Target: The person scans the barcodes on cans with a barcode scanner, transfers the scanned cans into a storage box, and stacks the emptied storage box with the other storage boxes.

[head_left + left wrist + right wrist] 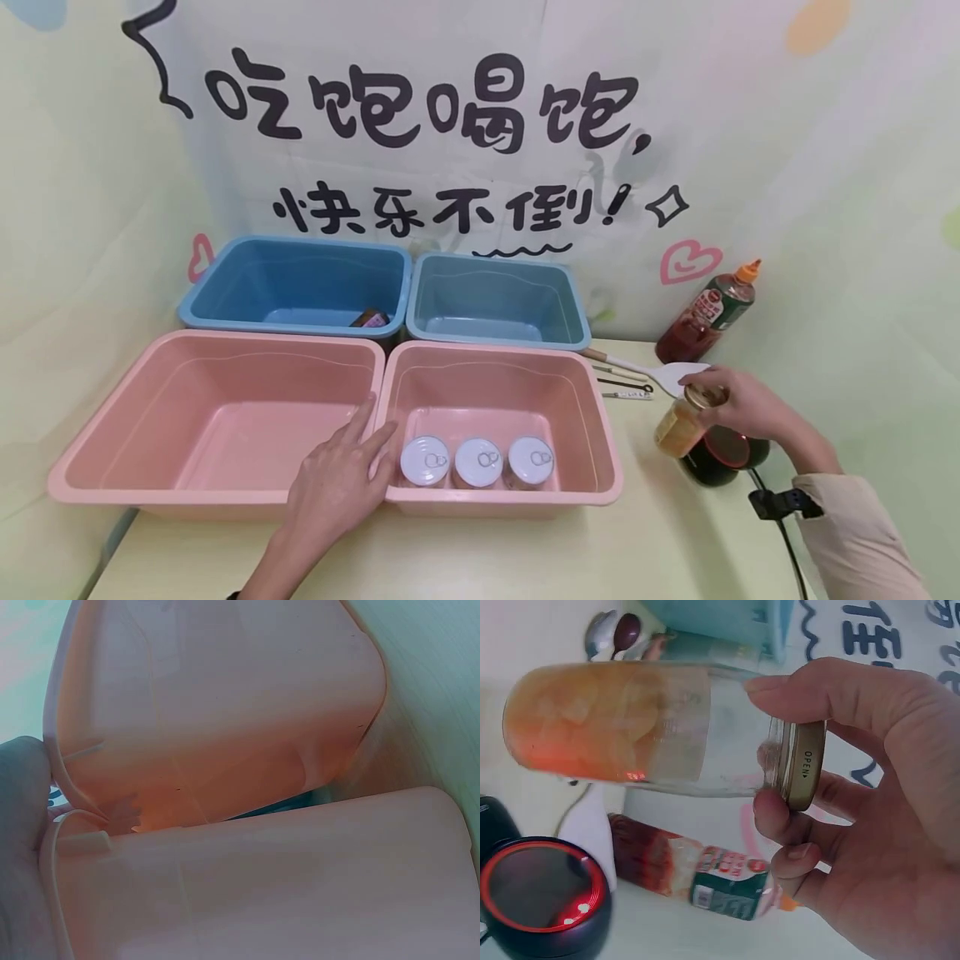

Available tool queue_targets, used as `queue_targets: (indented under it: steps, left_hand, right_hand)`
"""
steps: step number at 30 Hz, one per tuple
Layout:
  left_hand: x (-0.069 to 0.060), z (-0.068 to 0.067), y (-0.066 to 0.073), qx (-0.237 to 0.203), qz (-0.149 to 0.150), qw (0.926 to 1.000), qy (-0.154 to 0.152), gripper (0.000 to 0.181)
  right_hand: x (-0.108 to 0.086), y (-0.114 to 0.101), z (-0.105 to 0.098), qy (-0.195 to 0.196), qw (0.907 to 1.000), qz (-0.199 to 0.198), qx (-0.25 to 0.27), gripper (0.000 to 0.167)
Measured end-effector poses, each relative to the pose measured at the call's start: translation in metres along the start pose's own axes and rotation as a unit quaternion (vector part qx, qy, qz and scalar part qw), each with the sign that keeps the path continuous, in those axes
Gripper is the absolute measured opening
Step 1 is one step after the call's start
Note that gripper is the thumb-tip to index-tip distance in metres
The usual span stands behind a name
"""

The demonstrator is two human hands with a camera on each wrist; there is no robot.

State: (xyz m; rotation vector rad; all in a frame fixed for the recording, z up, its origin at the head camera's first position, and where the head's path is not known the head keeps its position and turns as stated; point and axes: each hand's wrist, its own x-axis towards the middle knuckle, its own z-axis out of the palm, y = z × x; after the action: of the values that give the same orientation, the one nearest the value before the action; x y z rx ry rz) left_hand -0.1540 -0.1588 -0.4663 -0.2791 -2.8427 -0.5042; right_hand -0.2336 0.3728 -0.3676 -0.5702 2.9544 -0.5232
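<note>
My right hand (pixel 738 404) grips a glass jar (pixel 678 425) near its gold lid, above the right side of the table; the right wrist view shows thumb and fingers around the jar's neck, with orange contents in the jar (pixel 592 724). My left hand (pixel 341 483) rests with extended fingers on the adjoining rims of the two pink bins, the left one (pixel 217 497) and the right one (pixel 517 497). Three cans with pull-ring lids, one of them the middle can (pixel 477 463), stand in the right pink bin.
Behind are a dark blue bin (pixel 296 242) holding a small item and a lighter blue bin (pixel 495 265). At the right stand a red sauce bottle (pixel 705 317) and a black round device (pixel 708 467) with a cable. A white spatula (pixel 675 375) and thin utensils lie beside the bins.
</note>
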Motion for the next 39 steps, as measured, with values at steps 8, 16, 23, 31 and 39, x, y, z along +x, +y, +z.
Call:
queue_targets:
  steps: [8,16,23,31,39]
  left_hand:
    - [-0.001,0.0,0.0,-0.001,-0.003,1.0,0.0,0.039]
    - [-0.002,0.001,0.002,0.002,-0.003,0.9999,0.01,0.04]
    - [-0.001,0.0,0.002,0.003,-0.005,0.9999,0.009,0.04]
    - [-0.002,0.001,0.001,0.004,-0.016,0.9999,-0.006,0.041]
    - [-0.001,0.002,0.002,0.004,-0.017,0.9998,-0.004,0.039]
  right_hand:
    - [0.024,-0.025,-0.044,0.029,0.9986,-0.042,-0.015,0.049]
    - [0.06,-0.072,-0.092,0.085,0.9932,-0.071,-0.036,0.051]
    - [0.106,-0.118,-0.11,0.103,0.9935,-0.017,0.044,0.053]
    - [0.179,-0.166,-0.086,0.177,0.9708,-0.098,0.129,0.044]
    - [0.242,-0.215,-0.048,0.17,0.9569,-0.166,0.167,0.045]
